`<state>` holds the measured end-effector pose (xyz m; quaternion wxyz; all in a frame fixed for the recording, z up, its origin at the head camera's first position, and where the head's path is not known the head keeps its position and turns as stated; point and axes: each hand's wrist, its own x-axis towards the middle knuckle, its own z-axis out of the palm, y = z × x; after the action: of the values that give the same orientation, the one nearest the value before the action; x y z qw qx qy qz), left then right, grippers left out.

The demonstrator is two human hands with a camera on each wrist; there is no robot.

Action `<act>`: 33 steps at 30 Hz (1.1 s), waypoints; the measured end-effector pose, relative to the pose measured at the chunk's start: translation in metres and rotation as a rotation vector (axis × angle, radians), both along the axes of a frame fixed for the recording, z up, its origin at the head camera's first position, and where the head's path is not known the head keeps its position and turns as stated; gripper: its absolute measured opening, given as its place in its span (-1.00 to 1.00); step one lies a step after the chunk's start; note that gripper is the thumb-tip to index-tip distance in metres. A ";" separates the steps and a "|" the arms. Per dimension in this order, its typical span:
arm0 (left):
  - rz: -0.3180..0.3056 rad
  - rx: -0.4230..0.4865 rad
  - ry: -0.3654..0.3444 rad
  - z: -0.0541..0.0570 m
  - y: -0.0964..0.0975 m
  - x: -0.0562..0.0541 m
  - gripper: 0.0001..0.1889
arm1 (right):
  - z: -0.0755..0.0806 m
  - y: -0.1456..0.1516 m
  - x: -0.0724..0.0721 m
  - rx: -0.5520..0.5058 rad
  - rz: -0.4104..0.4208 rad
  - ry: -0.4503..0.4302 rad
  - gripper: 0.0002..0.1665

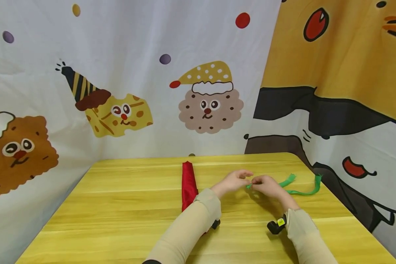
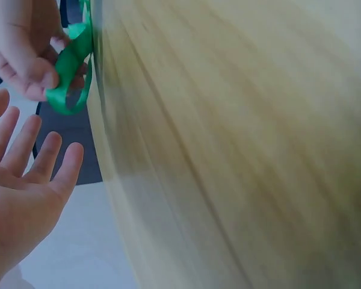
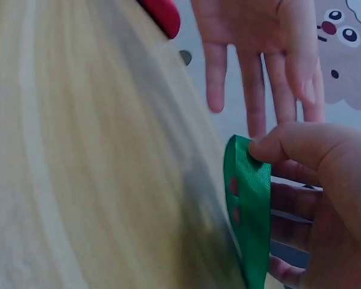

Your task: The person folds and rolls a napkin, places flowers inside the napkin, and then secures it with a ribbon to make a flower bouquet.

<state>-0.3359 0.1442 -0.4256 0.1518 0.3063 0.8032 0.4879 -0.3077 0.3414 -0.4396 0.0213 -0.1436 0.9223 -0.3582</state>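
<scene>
A green satin ribbon is pinched between the thumb and fingers of my right hand, over the right part of the table. In the right wrist view the ribbon bends into a loop at the thumb tip. Its two tails trail off to the right in the head view. My left hand hovers just left of the right hand, holding nothing. Its fingers are spread and nearly straight in the left wrist view, where the hand is close to the ribbon loop but apart from it.
A folded red cloth lies lengthwise on the yellow wood-grain table, partly hidden behind the left forearm. Behind the table hangs a white curtain printed with cartoon figures. Black wrist cameras sit under both cuffs.
</scene>
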 end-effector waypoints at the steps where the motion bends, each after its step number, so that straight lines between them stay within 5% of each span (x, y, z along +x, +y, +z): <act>1: -0.003 0.001 0.001 0.001 0.001 0.001 -0.61 | 0.002 -0.001 0.001 -0.029 0.018 -0.016 -0.83; 13: -0.017 0.030 -0.027 0.020 0.000 0.013 -0.62 | 0.020 0.001 0.008 -0.258 0.157 -0.155 -0.71; 22: -0.014 0.057 -0.072 0.018 -0.018 0.008 -0.68 | 0.024 -0.012 0.010 -0.422 0.159 -0.219 -0.69; 33: -0.061 0.062 0.006 0.034 -0.057 -0.006 -0.83 | 0.035 -0.039 0.014 -0.370 0.101 -0.180 -0.60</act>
<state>-0.3416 0.0875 -0.3920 0.1547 0.3364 0.7785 0.5069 -0.2932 0.3026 -0.4049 0.0947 -0.1585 0.8269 -0.5312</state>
